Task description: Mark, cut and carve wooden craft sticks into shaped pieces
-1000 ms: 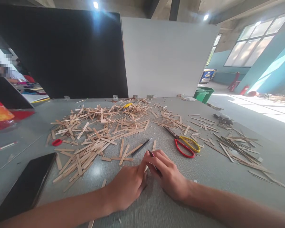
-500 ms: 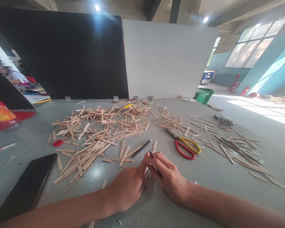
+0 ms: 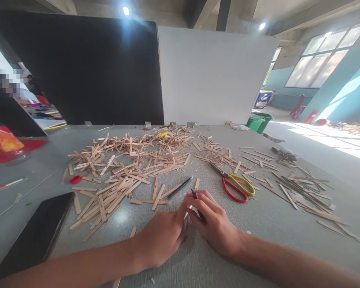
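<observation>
My right hand [image 3: 213,224] rests on the grey table [image 3: 258,224], fingers closed round a dark red pen-like tool [image 3: 198,205] whose tip points away from me. My left hand [image 3: 162,236] lies beside it with fingers curled, pressing down a wooden stick [image 3: 188,210] that shows between the two hands. A black pen [image 3: 179,187] lies just beyond my fingers. Red-and-yellow scissors [image 3: 235,185] lie to the right.
A broad heap of wooden sticks [image 3: 129,160] covers the table's middle, with darker strips [image 3: 300,188] at the right. A black phone [image 3: 33,236] lies at the near left, a small red ring [image 3: 75,179] beyond it. Black and white boards [image 3: 213,76] stand behind.
Both hands stay in place over the stick; only the head view has shifted slightly.
</observation>
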`<state>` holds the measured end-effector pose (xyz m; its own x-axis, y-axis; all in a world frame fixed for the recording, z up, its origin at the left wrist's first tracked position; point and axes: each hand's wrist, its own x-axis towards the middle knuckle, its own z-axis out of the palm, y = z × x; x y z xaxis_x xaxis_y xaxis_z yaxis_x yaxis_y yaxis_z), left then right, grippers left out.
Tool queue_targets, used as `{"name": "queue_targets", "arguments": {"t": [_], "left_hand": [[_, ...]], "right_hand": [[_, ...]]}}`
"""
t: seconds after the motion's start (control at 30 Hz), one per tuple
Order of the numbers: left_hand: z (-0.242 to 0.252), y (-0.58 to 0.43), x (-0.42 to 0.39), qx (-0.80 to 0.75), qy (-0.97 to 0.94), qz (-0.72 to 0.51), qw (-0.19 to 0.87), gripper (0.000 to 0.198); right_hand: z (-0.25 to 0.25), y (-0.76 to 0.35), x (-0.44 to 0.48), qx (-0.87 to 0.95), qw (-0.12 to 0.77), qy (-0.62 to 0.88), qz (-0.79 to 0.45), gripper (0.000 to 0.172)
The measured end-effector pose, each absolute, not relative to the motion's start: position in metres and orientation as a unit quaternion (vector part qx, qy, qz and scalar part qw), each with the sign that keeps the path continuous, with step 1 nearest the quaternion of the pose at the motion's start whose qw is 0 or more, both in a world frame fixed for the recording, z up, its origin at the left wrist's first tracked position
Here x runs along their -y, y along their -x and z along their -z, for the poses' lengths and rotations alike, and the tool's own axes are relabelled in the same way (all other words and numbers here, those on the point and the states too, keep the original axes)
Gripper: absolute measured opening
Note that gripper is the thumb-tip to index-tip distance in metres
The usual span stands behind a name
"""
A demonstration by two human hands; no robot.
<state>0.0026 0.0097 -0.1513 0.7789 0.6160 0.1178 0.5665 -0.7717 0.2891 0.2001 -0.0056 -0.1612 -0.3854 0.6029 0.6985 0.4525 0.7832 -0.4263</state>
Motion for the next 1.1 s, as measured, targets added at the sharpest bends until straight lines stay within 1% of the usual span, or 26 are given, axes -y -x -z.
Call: {"name": "queue_targets", "arguments": {"t": [0.07,0.3,0.47,0.6,0.77,0.93,1.1], "left_hand": [[0.151,-0.003,-0.009,-0.318,-0.935,-0.102,0.122,0.037],[0.148,-0.004,-0.01,-0.32,-0.933,-0.097,0.129,0.036],[0.153,-0.002,-0.009,-0.322,-0.934,-0.094,0.125,0.033],[0.154,-0.002,-0.008,-0.329,-0.932,-0.093,0.119,0.029],[0.15,-0.003,-0.009,-0.327,-0.933,-0.088,0.119,0.035],[0.15,-0.002,-0.008,-0.335,-0.93,-0.086,0.127,0.033],[0.136,-0.001,-0.004,-0.35,-0.924,-0.074,0.139,0.041]], "right_hand": [[0.16,-0.2,0.006,0.828,0.452,0.319,-0.089,0.029],[0.159,-0.199,0.007,0.824,0.444,0.345,-0.074,0.018],[0.16,-0.199,0.006,0.83,0.434,0.34,-0.086,0.022],[0.159,-0.199,0.007,0.826,0.432,0.35,-0.095,0.018],[0.159,-0.198,0.007,0.826,0.436,0.344,-0.094,0.019],[0.161,-0.197,0.008,0.822,0.43,0.357,-0.109,0.019],[0.161,-0.196,0.007,0.804,0.445,0.368,-0.143,0.023]]}}
